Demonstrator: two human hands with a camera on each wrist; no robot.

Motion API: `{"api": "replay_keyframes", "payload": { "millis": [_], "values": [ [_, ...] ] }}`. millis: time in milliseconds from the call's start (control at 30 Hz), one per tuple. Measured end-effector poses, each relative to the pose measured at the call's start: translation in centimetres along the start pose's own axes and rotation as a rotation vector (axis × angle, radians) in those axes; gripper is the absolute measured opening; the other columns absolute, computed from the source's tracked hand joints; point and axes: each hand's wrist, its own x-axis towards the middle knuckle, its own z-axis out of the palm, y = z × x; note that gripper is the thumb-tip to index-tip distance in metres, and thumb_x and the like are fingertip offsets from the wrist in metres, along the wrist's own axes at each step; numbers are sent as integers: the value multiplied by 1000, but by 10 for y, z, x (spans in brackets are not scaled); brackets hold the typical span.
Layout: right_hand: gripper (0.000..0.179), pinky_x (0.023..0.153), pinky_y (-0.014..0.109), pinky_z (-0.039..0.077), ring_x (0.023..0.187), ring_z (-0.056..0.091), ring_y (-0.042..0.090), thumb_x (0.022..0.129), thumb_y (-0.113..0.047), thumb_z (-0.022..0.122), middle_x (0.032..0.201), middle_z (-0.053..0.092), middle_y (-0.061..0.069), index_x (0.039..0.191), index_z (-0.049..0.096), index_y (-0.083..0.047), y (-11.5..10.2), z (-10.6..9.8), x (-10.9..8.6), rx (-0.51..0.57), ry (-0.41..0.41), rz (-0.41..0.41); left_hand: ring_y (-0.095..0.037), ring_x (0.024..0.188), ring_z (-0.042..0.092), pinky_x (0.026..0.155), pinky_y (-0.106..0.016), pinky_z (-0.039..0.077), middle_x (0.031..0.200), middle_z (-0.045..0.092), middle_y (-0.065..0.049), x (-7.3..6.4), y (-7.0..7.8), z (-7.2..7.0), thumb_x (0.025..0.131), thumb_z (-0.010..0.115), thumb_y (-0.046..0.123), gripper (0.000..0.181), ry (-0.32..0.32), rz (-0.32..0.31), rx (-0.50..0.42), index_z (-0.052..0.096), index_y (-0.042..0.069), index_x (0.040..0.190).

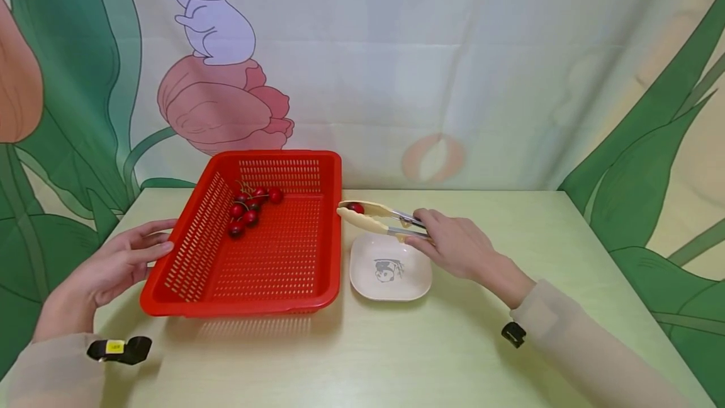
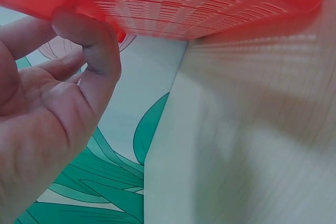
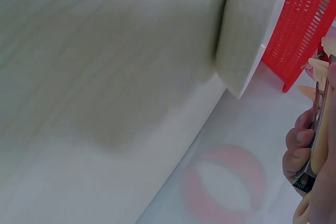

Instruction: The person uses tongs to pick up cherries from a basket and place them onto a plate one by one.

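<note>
My right hand [image 1: 455, 241] grips metal tongs [image 1: 409, 225] with cream tips. Between the tips is a dark red cherry [image 1: 355, 208], beside the right rim of the red basket [image 1: 272, 307] and over the far side of a white plate [image 1: 391, 291] with a panda print. My left hand [image 1: 127, 257] holds the basket's left rim; in the left wrist view its bent thumb and fingers [image 2: 86, 30] meet the red plastic. Several cherries [image 1: 252, 216], some with stems, lie inside the basket toward the back left. In the right wrist view, the tongs and right hand [image 3: 299, 145] show only at the right edge.
The pale wooden table [image 1: 510, 357] ends at a printed curtain [image 1: 385, 80] with a white animal, flowers and green leaves. The plate stands close to the basket's right side. Black straps [image 1: 120, 350] sit at both wrists.
</note>
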Motion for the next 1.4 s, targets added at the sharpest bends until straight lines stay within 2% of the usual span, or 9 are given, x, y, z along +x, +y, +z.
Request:
{"api": "replay_keyframes", "payload": {
  "millis": [667, 900, 1200, 1400],
  "values": [
    [48, 53, 30, 42, 62, 50, 12, 102, -55, 57, 94, 63, -2, 124, 56, -11, 18, 10, -23, -24, -32, -9, -16, 105, 68, 85, -38, 60, 127, 63, 5, 1, 4, -1, 106, 54, 8, 41, -3, 12, 35, 42, 29, 140],
    [56, 56, 30, 44, 64, 52, 13, 101, -60, 55, 99, 64, -1, 128, 55, -11, 17, 8, -23, 1, -56, 19, -16, 106, 68, 85, -38, 60, 127, 63, 5, 0, 3, -3, 106, 55, 8, 41, 8, 5, 27, 43, 29, 140],
    [56, 52, 29, 43, 61, 51, 11, 94, -56, 63, 87, 57, -5, 125, 56, -10, 18, 5, -21, 34, -28, 31, -18, 104, 69, 85, -38, 60, 126, 64, 4, -1, 2, -2, 106, 54, 7, 41, -5, 11, 10, 43, 29, 139],
    [60, 53, 30, 44, 61, 52, 12, 95, -63, 59, 85, 58, -6, 125, 56, -11, 22, 5, -19, 34, -14, 54, -18, 105, 68, 85, -38, 60, 127, 63, 4, -2, 0, -1, 107, 54, 7, 42, -6, 14, 31, 41, 27, 141]
  ]
}}
